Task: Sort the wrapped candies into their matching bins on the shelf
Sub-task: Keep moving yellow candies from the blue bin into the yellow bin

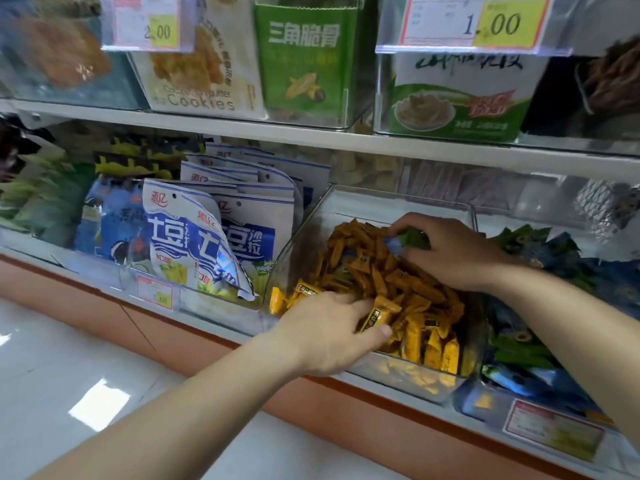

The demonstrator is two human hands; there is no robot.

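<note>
A clear plastic bin [298,233] on the lower shelf is heaped with orange-yellow wrapped candies [408,292]. My left hand [329,330] rests at the bin's front, thumb and fingers pinching one yellow candy [379,315] with a dark label. My right hand [450,251] hovers over the back of the same heap, fingers closed on green and blue wrapped candies [410,239]. To the right, a neighbouring clear bin [485,386] holds green and blue wrapped candies [540,355].
White-and-blue snack bags [207,244] stand in the bin to the left. The upper shelf [311,135] carries boxes of cookies [201,71] and a green box [304,60], with price tags [478,22] hanging over. White floor tiles [69,393] lie lower left.
</note>
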